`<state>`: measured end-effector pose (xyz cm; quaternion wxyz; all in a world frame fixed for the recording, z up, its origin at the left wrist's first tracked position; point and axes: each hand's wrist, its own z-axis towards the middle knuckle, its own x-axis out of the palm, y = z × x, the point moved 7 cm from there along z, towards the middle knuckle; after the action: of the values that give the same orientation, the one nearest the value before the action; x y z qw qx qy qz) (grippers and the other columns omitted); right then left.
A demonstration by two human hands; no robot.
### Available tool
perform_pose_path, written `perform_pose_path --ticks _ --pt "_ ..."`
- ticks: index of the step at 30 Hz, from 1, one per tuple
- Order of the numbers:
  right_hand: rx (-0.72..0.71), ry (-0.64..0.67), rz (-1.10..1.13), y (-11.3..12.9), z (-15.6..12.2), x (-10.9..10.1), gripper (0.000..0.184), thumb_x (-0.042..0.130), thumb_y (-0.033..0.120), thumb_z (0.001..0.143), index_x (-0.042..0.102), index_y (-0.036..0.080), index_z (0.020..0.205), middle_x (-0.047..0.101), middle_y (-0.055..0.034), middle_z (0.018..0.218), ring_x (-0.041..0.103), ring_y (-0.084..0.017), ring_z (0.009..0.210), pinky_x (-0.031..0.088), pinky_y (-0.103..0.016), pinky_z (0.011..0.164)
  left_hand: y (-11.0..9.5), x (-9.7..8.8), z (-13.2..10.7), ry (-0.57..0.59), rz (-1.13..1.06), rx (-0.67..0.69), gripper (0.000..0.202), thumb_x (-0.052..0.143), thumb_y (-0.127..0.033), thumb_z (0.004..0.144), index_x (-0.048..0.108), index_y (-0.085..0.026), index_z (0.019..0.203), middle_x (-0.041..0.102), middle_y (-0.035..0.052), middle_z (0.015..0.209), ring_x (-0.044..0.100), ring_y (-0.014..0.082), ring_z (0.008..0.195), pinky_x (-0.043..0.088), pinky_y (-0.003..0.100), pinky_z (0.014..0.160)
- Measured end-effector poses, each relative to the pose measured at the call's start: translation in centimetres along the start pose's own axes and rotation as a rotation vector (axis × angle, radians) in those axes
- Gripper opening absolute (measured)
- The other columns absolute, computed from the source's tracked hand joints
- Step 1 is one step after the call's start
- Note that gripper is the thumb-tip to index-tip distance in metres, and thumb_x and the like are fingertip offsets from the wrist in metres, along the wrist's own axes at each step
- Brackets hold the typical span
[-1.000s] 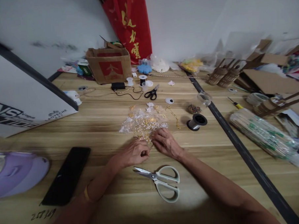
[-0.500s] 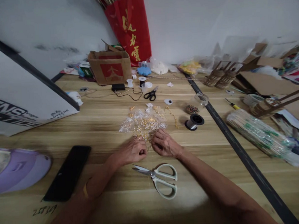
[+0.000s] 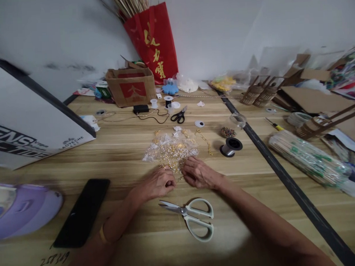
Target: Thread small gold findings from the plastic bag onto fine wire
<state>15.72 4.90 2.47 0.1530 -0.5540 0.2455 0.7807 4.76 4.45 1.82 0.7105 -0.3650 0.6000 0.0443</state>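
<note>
My left hand [image 3: 161, 182] is closed in a pinch on one end of a short, thin gold chain [image 3: 179, 181]. On the chain's other side, my right hand [image 3: 200, 173] has its fingers curled together at the chain's upper end. Just beyond both hands lies a heap of gold and silver jewelry findings [image 3: 174, 150], partly in clear plastic bags. Right of the heap rests a loose gold chain [image 3: 205, 141]. Pale-handled scissors [image 3: 185, 212] lie with blades parted on the near side of my hands.
A wire spool [image 3: 231, 147] and a tipped jar of beads [image 3: 228, 131] stand to the right. Black scissors [image 3: 179, 115] lie farther back. At left are a phone [image 3: 82, 213] and a large white box [image 3: 32, 123]. Wrapped sticks [image 3: 308, 158] lie far right.
The view has tilted, so most things sit slightly lower. My hands have drawn a little apart, and more of the thin chain shows between them.
</note>
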Motion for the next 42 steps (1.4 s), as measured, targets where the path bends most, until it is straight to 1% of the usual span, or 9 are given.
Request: perform_pose_path --ticks 7,13,17,21,24,28,32,37,42 --pt "0.037 0.114 -0.058 0.2 -0.1 -1.2 0.012 0.048 0.017 0.088 0.056 0.017 0.079 0.057 -0.0069 0.082 0.048 -0.019 0.082 0.038 -0.034 0.081 0.2 0.0 -0.1 -0.034 -0.027 0.018 0.014 0.056 -0.011 0.078 0.064 -0.018 0.07 0.065 0.0002 0.073 0.058 0.0133 0.073 0.04 0.026 0.076" --pt "0.057 0.132 0.116 -0.3 -1.0 -1.5 0.013 0.052 0.019 0.088 0.057 0.018 0.075 0.058 -0.0045 0.08 0.051 -0.017 0.079 0.04 -0.031 0.076 1.3 -0.6 0.0 -0.124 0.012 -0.043 0.014 0.055 -0.016 0.084 0.065 -0.017 0.075 0.065 0.0023 0.076 0.056 0.016 0.079 0.041 0.028 0.079" --pt "0.084 0.059 0.233 -0.6 -0.7 -1.7 0.014 0.05 0.023 0.09 0.058 0.017 0.081 0.057 -0.0048 0.079 0.052 -0.016 0.078 0.041 -0.029 0.071 2.0 -0.7 0.3 -0.215 0.052 -0.083 0.013 0.052 -0.016 0.087 0.065 -0.016 0.083 0.065 0.0042 0.083 0.056 0.0167 0.084 0.043 0.029 0.08" --pt "0.102 -0.067 0.217 -0.5 -0.1 -1.3 0.02 0.043 0.021 0.093 0.058 0.017 0.081 0.057 -0.0055 0.077 0.05 -0.017 0.078 0.04 -0.031 0.073 1.6 -0.6 0.5 -0.301 0.098 -0.103 0.017 0.049 -0.019 0.09 0.063 -0.016 0.082 0.062 0.0044 0.083 0.056 0.0158 0.081 0.044 0.028 0.078" --pt "0.093 -0.125 0.169 -0.3 0.2 -0.8 0.02 0.043 0.021 0.093 0.06 0.017 0.083 0.057 -0.0067 0.081 0.049 -0.019 0.08 0.039 -0.034 0.076 1.0 -0.3 0.8 -0.285 0.204 -0.094 0.02 0.047 -0.02 0.091 0.062 -0.016 0.079 0.06 0.0049 0.082 0.054 0.0175 0.083 0.043 0.03 0.078" --pt "0.09 -0.127 0.104 -0.2 0.3 -0.1 0.016 0.046 0.021 0.092 0.062 0.019 0.095 0.057 -0.0082 0.091 0.047 -0.02 0.087 0.038 -0.036 0.079 0.9 0.0 1.1 -0.248 0.293 -0.114 0.021 0.046 -0.02 0.092 0.061 -0.015 0.079 0.059 0.0061 0.082 0.054 0.0196 0.085 0.043 0.032 0.08" --pt "0.127 -0.125 0.091 -1.0 0.2 0.4 0.017 0.047 0.019 0.091 0.062 0.019 0.098 0.057 -0.0088 0.092 0.046 -0.021 0.088 0.039 -0.037 0.08 1.3 -0.1 1.3 -0.268 0.265 -0.153 0.022 0.044 -0.019 0.092 0.062 -0.015 0.08 0.059 0.0054 0.081 0.054 0.0184 0.08 0.043 0.031 0.077" --pt "0.193 -0.203 0.144 -2.4 -0.2 0.4 0.018 0.045 0.018 0.092 0.061 0.018 0.1 0.058 -0.0092 0.093 0.047 -0.021 0.089 0.041 -0.037 0.08 1.3 -0.4 1.2 -0.313 0.213 -0.16 0.019 0.046 -0.018 0.091 0.062 -0.016 0.081 0.058 0.0041 0.079 0.054 0.0172 0.079 0.043 0.03 0.076" --pt "0.22 -0.229 0.159 -2.7 -0.3 0.3 0.019 0.044 0.018 0.092 0.061 0.018 0.101 0.059 -0.0093 0.093 0.048 -0.021 0.089 0.042 -0.037 0.08 1.6 -0.6 1.2 -0.323 0.197 -0.184 0.016 0.049 -0.018 0.089 0.063 -0.016 0.081 0.059 0.0045 0.08 0.054 0.018 0.081 0.043 0.03 0.078"
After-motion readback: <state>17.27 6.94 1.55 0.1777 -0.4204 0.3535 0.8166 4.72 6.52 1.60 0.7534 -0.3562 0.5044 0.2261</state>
